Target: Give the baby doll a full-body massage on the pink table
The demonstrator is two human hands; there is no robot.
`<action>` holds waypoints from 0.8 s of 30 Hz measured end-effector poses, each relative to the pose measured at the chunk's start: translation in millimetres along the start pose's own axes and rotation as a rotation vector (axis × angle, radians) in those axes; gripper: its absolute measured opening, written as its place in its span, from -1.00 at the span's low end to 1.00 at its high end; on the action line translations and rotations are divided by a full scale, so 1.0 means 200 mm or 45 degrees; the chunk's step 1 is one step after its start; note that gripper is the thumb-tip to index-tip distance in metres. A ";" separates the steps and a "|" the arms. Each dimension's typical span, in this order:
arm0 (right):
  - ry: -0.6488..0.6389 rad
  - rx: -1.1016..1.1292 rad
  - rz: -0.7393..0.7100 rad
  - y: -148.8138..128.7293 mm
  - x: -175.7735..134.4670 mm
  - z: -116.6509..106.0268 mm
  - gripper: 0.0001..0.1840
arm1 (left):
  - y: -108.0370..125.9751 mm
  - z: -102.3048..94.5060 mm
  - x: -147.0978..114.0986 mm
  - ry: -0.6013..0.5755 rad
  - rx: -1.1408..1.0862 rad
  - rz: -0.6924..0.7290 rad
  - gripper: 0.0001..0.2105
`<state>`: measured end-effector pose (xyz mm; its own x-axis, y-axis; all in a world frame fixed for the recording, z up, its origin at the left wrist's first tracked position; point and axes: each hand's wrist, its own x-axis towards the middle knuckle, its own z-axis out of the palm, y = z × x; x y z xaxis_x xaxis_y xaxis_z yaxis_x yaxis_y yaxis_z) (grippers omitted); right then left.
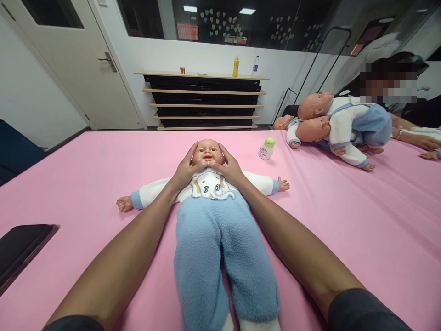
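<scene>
A baby doll [213,220] lies on its back on the pink-covered table, arms spread wide, dressed in a white top with an elephant face and fluffy blue trousers. My left hand [187,168] cups one side of its head, fingers along the cheek and thumb at the chin. On the other side, my right hand [230,169] mirrors it, the two thumbs close together below the doll's mouth. The doll's face shows between my palms. A small white bottle with a green cap [267,148] stands beyond my right hand.
Several similar dolls [344,119] lie heaped at the far right, beside a person [409,131] whose forearm rests on the table. A dark flat device [24,248] lies at the left edge. Behind the pink table [86,170] are stacked boards [206,99] carrying bottles.
</scene>
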<state>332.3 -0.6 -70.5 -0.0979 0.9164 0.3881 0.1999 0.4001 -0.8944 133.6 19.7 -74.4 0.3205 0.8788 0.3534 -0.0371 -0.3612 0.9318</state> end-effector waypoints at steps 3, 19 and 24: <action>-0.021 0.016 -0.022 -0.02 -0.02 0.00 0.06 | 0.01 0.00 -0.01 -0.032 0.039 -0.002 0.00; 0.030 -0.017 0.036 0.01 0.02 0.00 -0.19 | 0.00 0.00 0.00 -0.002 0.005 -0.039 -0.09; -0.006 0.014 -0.002 0.00 0.00 0.00 -0.01 | 0.00 -0.01 0.00 -0.005 0.031 -0.007 -0.09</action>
<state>332.0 -0.7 -70.1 -0.1030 0.9156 0.3886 0.1889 0.4016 -0.8961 132.4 19.5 -74.1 0.3247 0.8796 0.3477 -0.0123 -0.3636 0.9315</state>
